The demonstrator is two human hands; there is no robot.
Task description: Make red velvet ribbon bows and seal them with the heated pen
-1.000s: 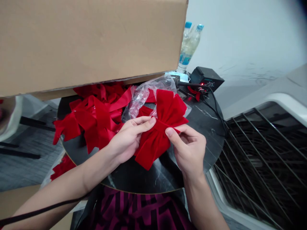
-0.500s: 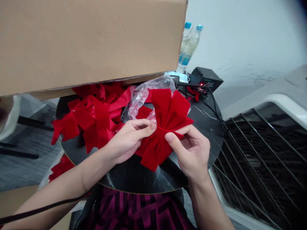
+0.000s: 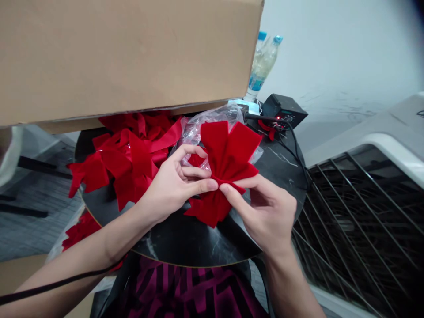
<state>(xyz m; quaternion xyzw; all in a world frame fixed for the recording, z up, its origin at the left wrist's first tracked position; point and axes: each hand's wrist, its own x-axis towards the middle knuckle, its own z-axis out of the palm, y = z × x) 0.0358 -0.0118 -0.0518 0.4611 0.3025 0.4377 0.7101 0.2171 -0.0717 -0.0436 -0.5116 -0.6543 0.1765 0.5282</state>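
Over the middle of the round table (image 3: 185,247), a red bow (image 3: 228,154) is held up between two hands, just short of the plastic bag (image 3: 215,115). The left hand (image 3: 179,179) has its thumb tip at the bow's middle, close against the middle finger, narrow on the cloth there; its index finger is curled and lifted apart. The right hand (image 3: 265,205) pinches the same middle from the right, thumb on the near side, index finger along the fold, the gap closed on the cloth.

As for progress, the bow looks well formed: its middle is drawn into tight pleats, and the far loops fan out wide. The near loops hang closer together and look less spread, so I judge that part unfinished. The bow is not yet let go. Whether its centre is fastened at the back, I cannot tell.

To the left, a pile (image 3: 132,165) of red ribbon pieces lies on the table beneath the edge of the carton (image 3: 132,53); they overlap too much to count or to say which are shaped. More red cloth (image 3: 81,229) shows below the table's left edge.
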